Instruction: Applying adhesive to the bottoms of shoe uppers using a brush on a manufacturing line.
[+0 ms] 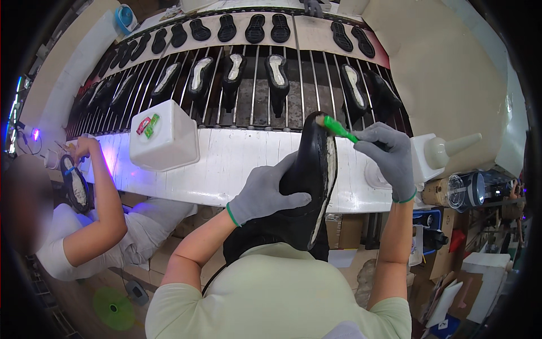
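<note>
My left hand (270, 189), in a grey glove with a green cuff, is closed around a black shoe upper (296, 175) held on its side over the bench edge. Its toe points away from me, and the whitish underside faces right. In my gloved right hand (389, 155) is a small green-handled brush (339, 129). The brush's bristles touch the rim of the underside near the toe. Beyond the bench, several similar black shoe uppers (278, 85) lie with pale undersides up on a rack of metal rods.
Black soles (255, 28) line a belt behind the rack (303, 85). On the white bench (226, 164), a white box (164, 135) carries small red and green packets. A white bottle with a long spout (437, 151) stands at right. At left, a co-worker's hand (84, 146) is near another shoe upper (74, 183).
</note>
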A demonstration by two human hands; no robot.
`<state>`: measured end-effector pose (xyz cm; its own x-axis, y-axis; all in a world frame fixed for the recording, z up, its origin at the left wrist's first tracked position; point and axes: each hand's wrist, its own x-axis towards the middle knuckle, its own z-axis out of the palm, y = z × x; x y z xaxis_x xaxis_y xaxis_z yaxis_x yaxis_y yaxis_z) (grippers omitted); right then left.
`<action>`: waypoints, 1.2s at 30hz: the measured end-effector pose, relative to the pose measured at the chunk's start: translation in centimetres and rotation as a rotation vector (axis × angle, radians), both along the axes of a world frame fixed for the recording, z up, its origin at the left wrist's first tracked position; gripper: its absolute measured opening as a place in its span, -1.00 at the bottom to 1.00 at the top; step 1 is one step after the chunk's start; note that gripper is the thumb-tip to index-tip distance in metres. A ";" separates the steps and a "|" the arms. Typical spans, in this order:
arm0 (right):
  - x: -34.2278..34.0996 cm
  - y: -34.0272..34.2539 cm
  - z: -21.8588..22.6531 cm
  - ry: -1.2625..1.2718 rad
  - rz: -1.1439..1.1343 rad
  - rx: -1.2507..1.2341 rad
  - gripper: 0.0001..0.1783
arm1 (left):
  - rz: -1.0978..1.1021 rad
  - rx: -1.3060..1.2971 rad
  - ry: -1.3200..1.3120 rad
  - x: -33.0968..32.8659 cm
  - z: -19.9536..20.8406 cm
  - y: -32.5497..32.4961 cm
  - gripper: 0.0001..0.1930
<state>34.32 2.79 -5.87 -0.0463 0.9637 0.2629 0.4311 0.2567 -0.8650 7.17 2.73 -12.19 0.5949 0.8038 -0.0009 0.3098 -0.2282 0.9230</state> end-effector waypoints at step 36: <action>0.7 -1.3 1.6 -0.319 0.355 -0.007 -0.73 | -0.005 -0.404 -0.419 0.7 -1.2 0.4 -0.44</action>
